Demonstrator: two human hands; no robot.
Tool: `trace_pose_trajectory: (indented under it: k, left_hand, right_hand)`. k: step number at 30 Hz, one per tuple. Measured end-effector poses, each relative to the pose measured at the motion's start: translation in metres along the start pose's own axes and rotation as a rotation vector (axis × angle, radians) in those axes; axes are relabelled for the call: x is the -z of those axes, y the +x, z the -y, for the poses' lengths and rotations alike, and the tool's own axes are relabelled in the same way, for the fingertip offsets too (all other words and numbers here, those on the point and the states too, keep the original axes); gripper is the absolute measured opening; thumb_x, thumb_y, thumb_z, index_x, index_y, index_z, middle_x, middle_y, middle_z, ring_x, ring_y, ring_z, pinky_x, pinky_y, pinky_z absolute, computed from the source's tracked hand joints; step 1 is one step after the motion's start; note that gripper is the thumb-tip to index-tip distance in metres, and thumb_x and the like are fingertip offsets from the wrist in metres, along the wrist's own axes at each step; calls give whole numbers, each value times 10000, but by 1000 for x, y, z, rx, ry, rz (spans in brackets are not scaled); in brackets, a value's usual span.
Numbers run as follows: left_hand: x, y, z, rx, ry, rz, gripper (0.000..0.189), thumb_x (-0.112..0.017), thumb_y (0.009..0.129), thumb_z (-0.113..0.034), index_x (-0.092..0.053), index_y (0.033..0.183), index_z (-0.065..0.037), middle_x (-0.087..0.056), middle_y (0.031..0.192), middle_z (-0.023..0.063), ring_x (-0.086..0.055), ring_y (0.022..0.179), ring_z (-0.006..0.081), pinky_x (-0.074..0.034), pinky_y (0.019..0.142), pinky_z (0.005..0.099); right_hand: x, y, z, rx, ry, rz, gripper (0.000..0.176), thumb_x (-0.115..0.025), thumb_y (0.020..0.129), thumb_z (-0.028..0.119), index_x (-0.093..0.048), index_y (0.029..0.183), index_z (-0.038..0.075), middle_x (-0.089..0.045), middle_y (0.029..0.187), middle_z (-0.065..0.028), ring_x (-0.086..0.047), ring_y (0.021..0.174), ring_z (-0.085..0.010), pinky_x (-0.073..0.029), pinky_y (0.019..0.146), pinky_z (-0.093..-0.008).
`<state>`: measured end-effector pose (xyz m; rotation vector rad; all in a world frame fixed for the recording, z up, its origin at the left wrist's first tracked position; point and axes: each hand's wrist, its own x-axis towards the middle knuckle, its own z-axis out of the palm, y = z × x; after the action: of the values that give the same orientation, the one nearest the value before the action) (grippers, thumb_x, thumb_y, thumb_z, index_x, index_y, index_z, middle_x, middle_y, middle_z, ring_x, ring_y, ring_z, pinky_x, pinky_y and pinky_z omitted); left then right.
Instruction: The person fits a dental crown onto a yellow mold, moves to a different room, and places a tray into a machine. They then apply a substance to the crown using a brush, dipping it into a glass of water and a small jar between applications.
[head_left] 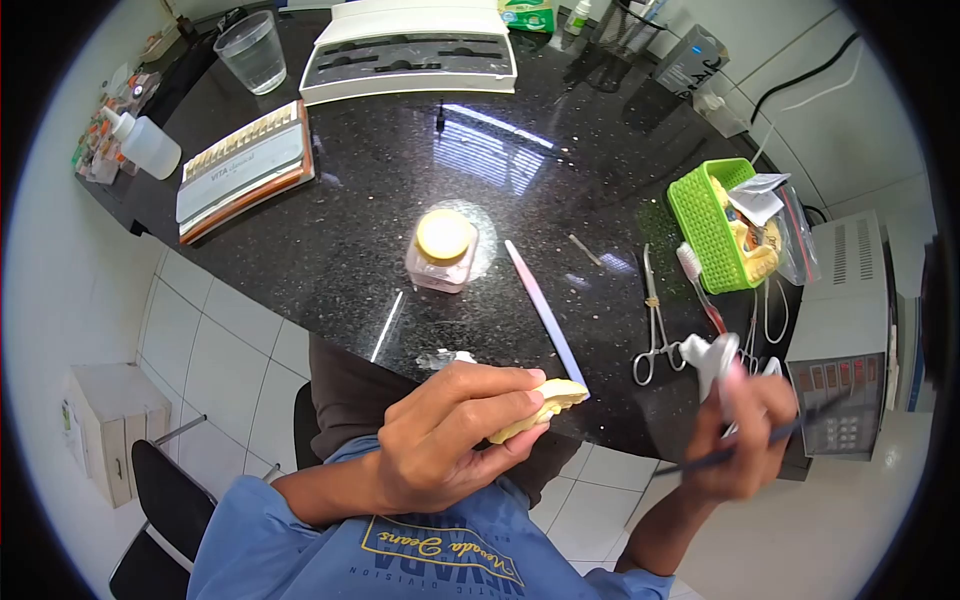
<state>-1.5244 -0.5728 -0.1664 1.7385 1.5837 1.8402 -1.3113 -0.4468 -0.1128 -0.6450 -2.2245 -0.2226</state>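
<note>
A yellow plaster dental model is pinched between the fingers and thumb of my left hand, just off the near table edge. My right hand, blurred by motion, is closed round a thin dark stick that sticks out on both sides. A whitish, smeared object overlaps the top of that hand; I cannot tell whether it is held too. Beyond the model lies a pink-to-blue nail file. Scissor-handled forceps and a toothbrush rest near my right hand.
A yellow-lidded jar stands mid-table. At right are a green basket with dental models and a grey control unit. Farther back sit a shade guide case, a white box and a glass of water.
</note>
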Motion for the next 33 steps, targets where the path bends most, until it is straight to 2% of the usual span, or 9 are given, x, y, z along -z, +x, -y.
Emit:
trace_pose_trajectory:
  k: [2,3,5,8,14,15,17,20,33]
  left_hand:
    - [8,-1,3,7,7,-29,375,-843,668,27,-651,990,4,-689,989,163,-711,802,250,-589,635,288]
    - [14,-2,5,9,4,-55,373,-842,673,26,-648,991,5,-688,988,169,-711,809,254,-592,641,291]
    - [30,-8,10,54,60,-64,389,-836,689,22,-630,1018,3,-687,991,185,-714,829,262,-598,668,300]
    - [50,-19,16,192,154,-87,401,-829,698,21,-620,1039,-3,-688,1011,189,-710,862,263,-593,701,308]
    - [63,-22,25,260,121,-40,422,-797,718,50,-588,1083,16,-655,1045,210,-691,914,252,-589,757,305]
    - [64,-22,27,240,96,10,444,-767,736,80,-556,1123,30,-622,1081,229,-672,948,242,-585,790,300]
    - [63,-19,26,264,97,-23,423,-795,721,47,-589,1089,27,-658,1034,212,-695,920,256,-595,768,306]
    - [63,-14,26,276,96,-40,404,-825,705,11,-628,1058,26,-696,984,197,-721,884,270,-607,739,311]
    - [70,-11,25,301,98,84,432,-786,739,38,-579,1119,39,-660,1034,239,-698,937,263,-585,781,303]
  right_hand:
    - [-4,14,-3,-131,-138,26,395,-738,865,185,-612,1142,-66,-650,1062,-221,-640,922,-344,-500,864,-456]
    - [-3,9,-11,-133,-171,-38,530,-614,959,348,-537,1238,-95,-649,1102,-252,-649,960,-338,-496,925,-456]
    - [-6,-8,-14,-252,88,-331,622,-409,1031,465,-437,1363,-61,-650,1056,-233,-635,916,-296,-519,858,-433]
    - [-6,-14,19,-493,402,-459,898,-219,954,714,-424,1335,-72,-579,834,-174,-556,684,-214,-525,638,-340]
    - [-34,-15,73,-574,955,63,952,-141,891,789,-628,954,-26,-483,739,-136,-508,512,-166,-435,368,-250]
    - [-38,-11,79,-564,991,86,590,-500,973,548,-664,946,-18,-620,725,-133,-599,521,-178,-483,467,-265]
    - [-42,-14,76,-479,947,256,264,-753,844,197,-644,932,-27,-644,718,-141,-644,570,-183,-497,506,-254]
    - [-52,-15,83,-576,890,283,255,-778,688,-13,-619,887,-28,-663,705,-149,-657,579,-174,-509,520,-251]
    - [-56,-11,79,-503,862,388,245,-798,665,-1,-594,802,9,-675,677,-135,-657,535,-160,-489,460,-237]
